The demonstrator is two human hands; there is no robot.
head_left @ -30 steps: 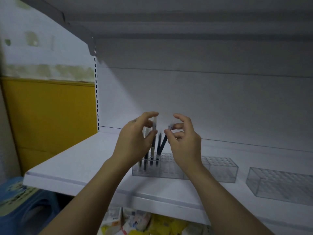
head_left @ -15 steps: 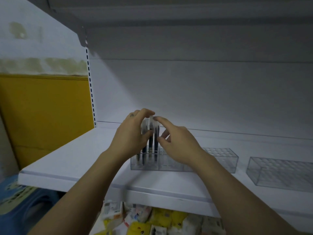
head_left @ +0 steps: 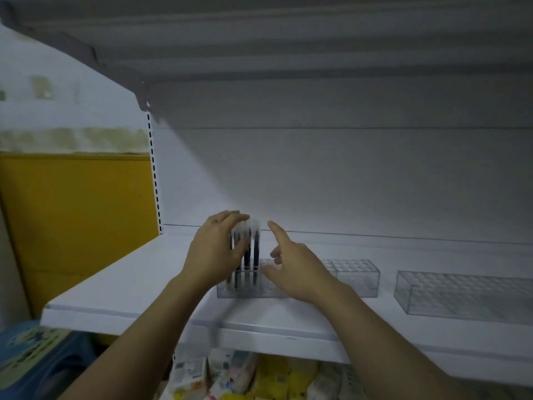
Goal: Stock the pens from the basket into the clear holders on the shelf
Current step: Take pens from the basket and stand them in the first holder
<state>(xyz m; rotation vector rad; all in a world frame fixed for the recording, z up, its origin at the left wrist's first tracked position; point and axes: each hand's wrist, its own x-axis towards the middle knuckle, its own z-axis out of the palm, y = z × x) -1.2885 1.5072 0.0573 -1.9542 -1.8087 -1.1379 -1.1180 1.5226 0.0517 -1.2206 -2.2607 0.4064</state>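
Observation:
Several dark pens point(head_left: 250, 249) with pale caps stand upright in the left end of a clear holder point(head_left: 357, 280) on the white shelf point(head_left: 138, 287). My left hand point(head_left: 215, 252) curls round the leftmost pens, fingertips over their caps and thumb against the barrels. My right hand point(head_left: 297, 269) hovers just right of the pens with fingers spread and relaxed, holding nothing. A second clear holder point(head_left: 461, 295) sits further right, with no pens in it. The basket is out of view.
The shelf's back panel rises behind the holders and an upper shelf hangs overhead. Yellow and white packets point(head_left: 259, 376) lie on the level below. A yellow wall panel point(head_left: 75, 226) and a blue object point(head_left: 34, 359) are at the left.
The slanted pens now stand upright in the holder. My right hand has let go of its pen and drawn back to the right with fingers spread. My left hand stays on the pens.

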